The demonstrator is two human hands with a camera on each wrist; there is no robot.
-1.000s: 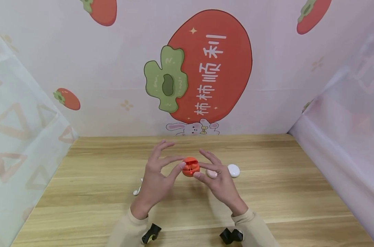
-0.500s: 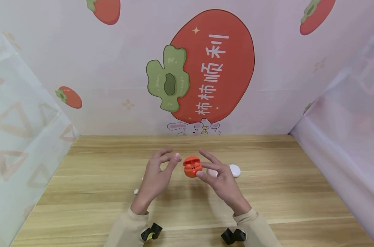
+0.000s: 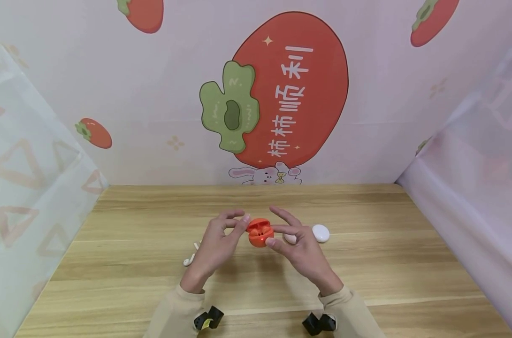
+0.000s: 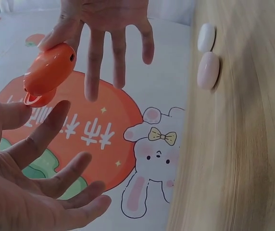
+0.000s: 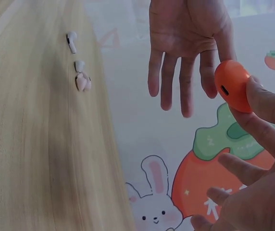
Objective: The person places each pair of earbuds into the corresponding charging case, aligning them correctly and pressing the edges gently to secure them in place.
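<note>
My right hand [image 3: 302, 249] pinches an orange earphone case [image 3: 260, 238] between thumb and index finger, above the table. Its lid [image 3: 260, 223] is raised, and rounded orange shapes show inside. The other right fingers stretch away from it. My left hand [image 3: 217, 244] is at the case's left side, with the thumb tip right at the lid's edge. In the left wrist view, the fingers of the left hand [image 4: 46, 178] spread loosely below the case [image 4: 51, 70]. The right wrist view shows the case's closed underside, with a small dark port.
Behind the right hand lie a white round case [image 3: 321, 233] and a pale pink case [image 3: 289, 238]. White earbuds [image 3: 189, 260] lie left of the left hand, and pinkish earbuds [image 5: 83, 82] appear in the right wrist view. A printed cloth backdrop [image 3: 154, 94] rises behind the wooden table [image 3: 386, 281].
The left hand drew back from the case, its thumb and finger leaving it, then came back to the lid's left edge. The right hand keeps its hold; the case shifted slightly.
</note>
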